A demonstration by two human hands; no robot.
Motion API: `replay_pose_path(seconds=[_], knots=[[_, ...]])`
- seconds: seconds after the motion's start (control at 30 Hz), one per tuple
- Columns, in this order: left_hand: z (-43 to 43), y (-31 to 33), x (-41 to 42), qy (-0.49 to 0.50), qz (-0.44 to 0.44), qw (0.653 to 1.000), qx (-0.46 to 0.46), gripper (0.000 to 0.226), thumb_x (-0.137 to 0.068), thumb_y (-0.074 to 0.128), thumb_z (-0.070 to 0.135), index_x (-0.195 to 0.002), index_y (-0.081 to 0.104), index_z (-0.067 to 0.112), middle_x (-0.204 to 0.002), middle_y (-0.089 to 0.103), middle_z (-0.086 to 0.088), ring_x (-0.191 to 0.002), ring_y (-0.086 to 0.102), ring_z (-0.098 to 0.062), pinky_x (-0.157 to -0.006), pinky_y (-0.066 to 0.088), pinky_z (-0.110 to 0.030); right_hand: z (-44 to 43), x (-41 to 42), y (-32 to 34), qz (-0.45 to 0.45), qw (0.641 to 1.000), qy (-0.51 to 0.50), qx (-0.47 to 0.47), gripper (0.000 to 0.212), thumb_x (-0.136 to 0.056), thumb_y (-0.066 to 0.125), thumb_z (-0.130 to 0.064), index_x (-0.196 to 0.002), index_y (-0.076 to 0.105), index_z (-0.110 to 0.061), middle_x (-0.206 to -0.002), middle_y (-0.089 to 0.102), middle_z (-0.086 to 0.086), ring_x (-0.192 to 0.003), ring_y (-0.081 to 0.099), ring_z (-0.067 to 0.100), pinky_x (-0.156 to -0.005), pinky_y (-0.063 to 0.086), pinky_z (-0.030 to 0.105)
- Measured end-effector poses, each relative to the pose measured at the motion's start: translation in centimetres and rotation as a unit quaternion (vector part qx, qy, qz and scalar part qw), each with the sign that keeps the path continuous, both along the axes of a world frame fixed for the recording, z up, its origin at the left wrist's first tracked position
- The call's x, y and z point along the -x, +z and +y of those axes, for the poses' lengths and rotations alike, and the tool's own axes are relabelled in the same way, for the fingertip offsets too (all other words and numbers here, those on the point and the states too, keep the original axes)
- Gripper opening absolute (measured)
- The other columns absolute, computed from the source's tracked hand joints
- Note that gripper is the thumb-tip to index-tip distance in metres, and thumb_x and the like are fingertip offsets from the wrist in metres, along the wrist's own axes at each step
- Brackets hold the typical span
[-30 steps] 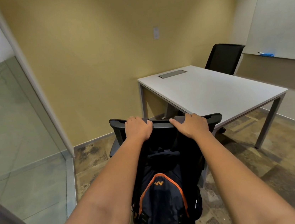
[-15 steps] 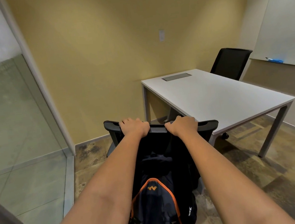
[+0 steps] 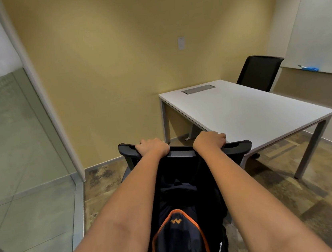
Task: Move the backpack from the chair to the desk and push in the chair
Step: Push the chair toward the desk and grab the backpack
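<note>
A black office chair (image 3: pixel 237 147) stands in front of me, its back toward me, just off the near left corner of the white desk (image 3: pixel 249 113). My left hand (image 3: pixel 153 148) and my right hand (image 3: pixel 208 140) both grip the top rail of the chair's backrest. A dark navy backpack (image 3: pixel 182 234) with orange trim and an orange logo hangs or leans against the near side of the backrest, between my forearms. The chair's seat and wheels are hidden behind the backpack and my arms.
A second black chair (image 3: pixel 260 72) stands behind the desk by the right wall. A grey cable hatch (image 3: pixel 198 89) is set in the desk top. A whiteboard ledge with a blue eraser (image 3: pixel 310 69) runs along the right wall. A glass partition (image 3: pixel 15 148) closes the left side.
The chair with the backpack has rolled forward toward the desk corner and the yellow wall, both hands keeping their grip on the backrest. The view has followed.
</note>
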State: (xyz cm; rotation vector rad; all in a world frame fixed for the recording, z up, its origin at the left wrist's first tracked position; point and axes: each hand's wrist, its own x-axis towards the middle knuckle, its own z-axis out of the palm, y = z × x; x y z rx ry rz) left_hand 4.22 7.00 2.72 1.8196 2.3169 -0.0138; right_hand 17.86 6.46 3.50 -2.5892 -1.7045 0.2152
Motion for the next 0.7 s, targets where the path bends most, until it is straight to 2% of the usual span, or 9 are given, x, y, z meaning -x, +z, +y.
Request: replay_pose_path(seconds=[0.13,0.33,0.6,0.7], knots=[[0.5,-0.2,0.3,-0.012,-0.003,1.000,-0.003,0.043,-0.089,0.037,0.027,-0.127,0.056,0.026,-0.130,0.054,-0.010,-0.120,0.044,-0.030,-0.091,0.034,-0.039,0.2,-1.0,-0.4,-0.053,0.998,-0.006,-0.026,0.033,-0.097,0.045,-0.022,-0.124,0.058,-0.008,-0.126,0.056,0.015,-0.117,0.044,0.032,-0.092,0.041,0.034],[0.9,-0.6,0.4,-0.018,-0.008,1.000,-0.018,0.042,-0.088,0.039,0.025,-0.126,0.056,0.023,-0.127,0.057,-0.011,-0.117,0.047,-0.030,-0.091,0.037,-0.039,0.2,-5.0,-0.9,-0.063,0.995,-0.041,-0.070,0.033,-0.098,0.039,-0.016,-0.124,0.059,-0.011,-0.122,0.060,0.014,-0.116,0.043,0.032,-0.096,0.037,0.035],[1.0,-1.1,-0.6,-0.009,-0.027,0.999,-0.038,0.040,-0.088,0.041,0.023,-0.124,0.055,0.015,-0.128,0.056,-0.014,-0.121,0.042,-0.032,-0.090,0.037,-0.038,0.1,-8.6,-0.5,-0.029,0.993,-0.078,-0.080,0.040,-0.095,0.045,-0.021,-0.135,0.046,-0.018,-0.135,0.041,0.024,-0.121,0.039,0.036,-0.100,0.039,0.035],[1.2,-1.2,-1.0,-0.010,-0.039,0.998,-0.043,0.040,-0.088,0.040,0.022,-0.124,0.057,0.016,-0.127,0.056,-0.014,-0.120,0.043,-0.033,-0.090,0.039,-0.039,0.4,-10.0,0.0,0.020,0.991,-0.105,-0.081,0.040,-0.096,0.044,-0.021,-0.136,0.044,-0.017,-0.136,0.037,0.023,-0.120,0.041,0.037,-0.097,0.041,0.038]])
